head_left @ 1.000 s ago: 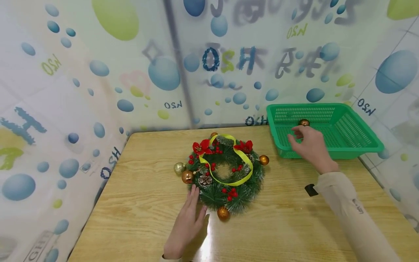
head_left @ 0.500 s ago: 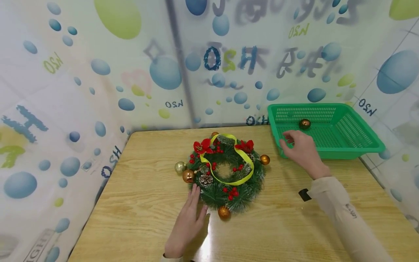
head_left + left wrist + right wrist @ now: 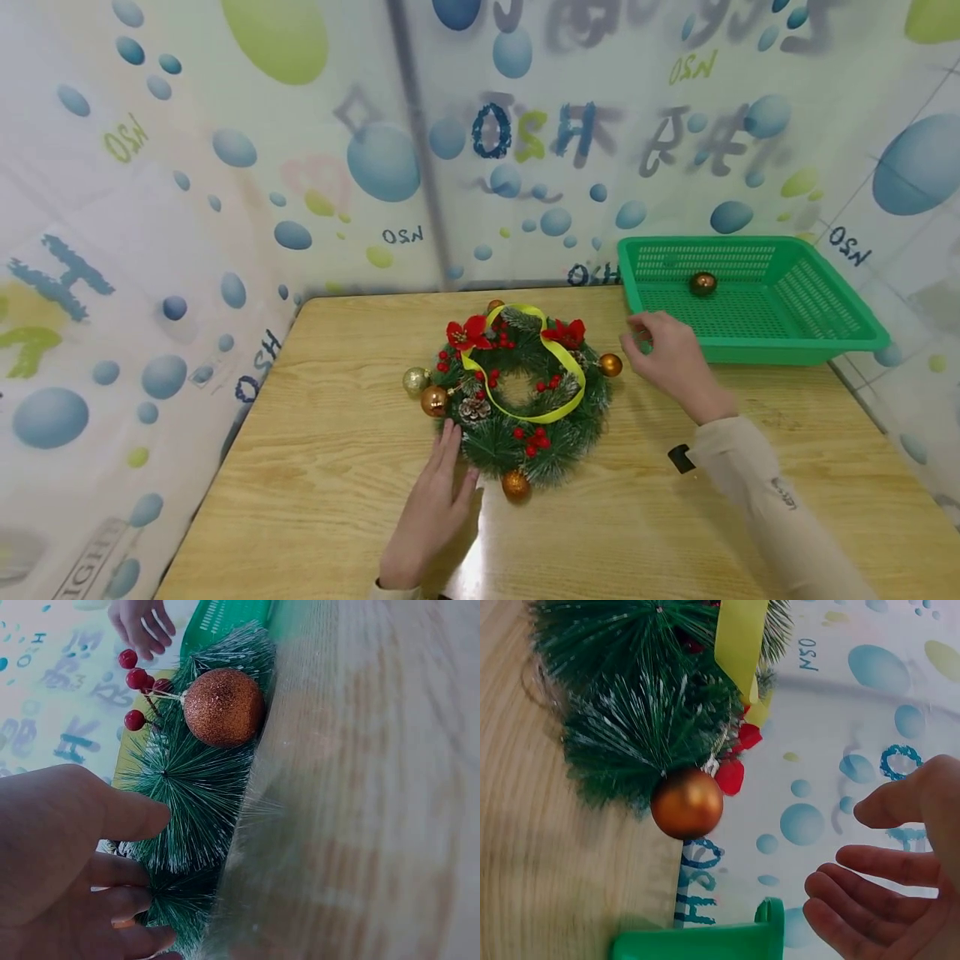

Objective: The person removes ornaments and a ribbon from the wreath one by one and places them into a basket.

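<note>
One copper bauble (image 3: pixel 702 283) already lies inside the green basket (image 3: pixel 795 342) at the far right of the table (image 3: pixel 315 483), and we judge that as the part done: a single ornament taken off and put away. What is left, as far as we can see, is most of the wreath (image 3: pixel 525 387) at the middle of the table, with its baubles on the rim: a shiny orange one (image 3: pixel 611 364) on the right edge, a glittery one (image 3: pixel 515 485) at the near edge, and a gold (image 3: pixel 415 381) and a copper one (image 3: pixel 434 401) on the left. Red berries, red flowers, a pine cone and a yellow-green ribbon (image 3: pixel 558 367) also sit on it.

Our right hand (image 3: pixel 667 362) hovers between the basket and the wreath, just beside the shiny orange bauble but not touching it. Its grip is loosely spread, fingers (image 3: pixel 855 889) gently bent, and it holds nothing.

Our left hand (image 3: pixel 435 508) lies flat on the table at the wreath's near left edge, fingers straight, their tips (image 3: pixel 135 814) against the green needles. It pinches nothing and simply rests against the wreath.
</note>
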The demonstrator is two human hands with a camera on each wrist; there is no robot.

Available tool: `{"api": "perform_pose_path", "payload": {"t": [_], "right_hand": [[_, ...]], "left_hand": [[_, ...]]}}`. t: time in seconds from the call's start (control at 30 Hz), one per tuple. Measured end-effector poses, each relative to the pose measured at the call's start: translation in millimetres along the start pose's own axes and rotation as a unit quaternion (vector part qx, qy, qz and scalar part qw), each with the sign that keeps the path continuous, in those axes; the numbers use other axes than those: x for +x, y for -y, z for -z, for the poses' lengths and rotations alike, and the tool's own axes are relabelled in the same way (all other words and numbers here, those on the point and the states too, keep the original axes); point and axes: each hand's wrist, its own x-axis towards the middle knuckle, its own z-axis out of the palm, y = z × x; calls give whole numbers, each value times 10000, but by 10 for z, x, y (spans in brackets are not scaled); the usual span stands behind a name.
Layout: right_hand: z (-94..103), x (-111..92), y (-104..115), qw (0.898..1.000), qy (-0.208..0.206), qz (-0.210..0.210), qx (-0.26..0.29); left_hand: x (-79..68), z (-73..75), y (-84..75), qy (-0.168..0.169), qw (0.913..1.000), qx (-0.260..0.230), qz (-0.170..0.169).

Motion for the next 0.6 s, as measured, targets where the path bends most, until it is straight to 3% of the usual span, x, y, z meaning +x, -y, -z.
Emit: {"api": "perform_pose_path", "payload": {"t": [0.6], "right_hand": [[-341, -121, 6, 9997, 178, 80, 128]], "left_hand": [[1, -16, -2, 16, 10000, 8, 86]]}}
